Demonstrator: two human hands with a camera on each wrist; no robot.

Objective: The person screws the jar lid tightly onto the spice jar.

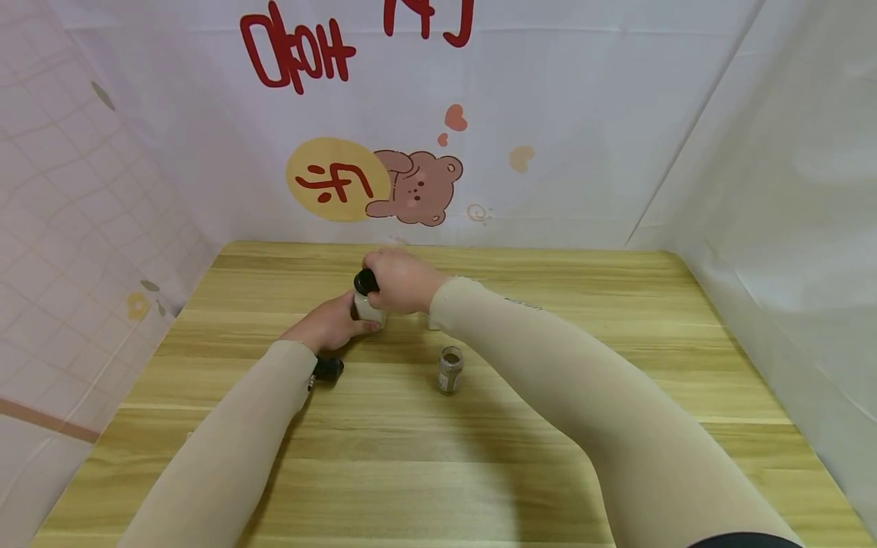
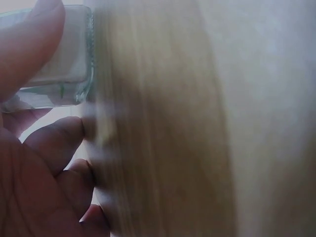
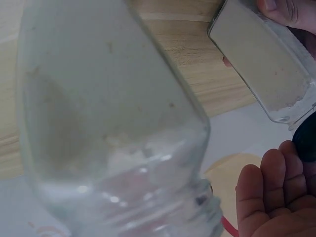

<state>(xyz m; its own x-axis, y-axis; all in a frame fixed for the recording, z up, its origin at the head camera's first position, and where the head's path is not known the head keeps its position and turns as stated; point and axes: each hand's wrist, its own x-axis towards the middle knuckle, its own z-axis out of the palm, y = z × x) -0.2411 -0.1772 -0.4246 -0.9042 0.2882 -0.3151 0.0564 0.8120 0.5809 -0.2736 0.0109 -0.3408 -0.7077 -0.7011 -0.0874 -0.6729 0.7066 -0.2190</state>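
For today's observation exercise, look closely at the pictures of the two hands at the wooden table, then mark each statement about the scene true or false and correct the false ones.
1. The left hand holds a glass jar by its body. True.
2. The right hand rests flat on the table. False: it grips the jar's black cap.
3. A small uncapped jar stands on the table apart from both hands. True.
4. The held jar contains a red liquid. False: it holds a pale powder.

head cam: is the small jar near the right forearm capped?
No: the small jar stands open-topped on the table, while a loose black cap lies apart, beside the left wrist.
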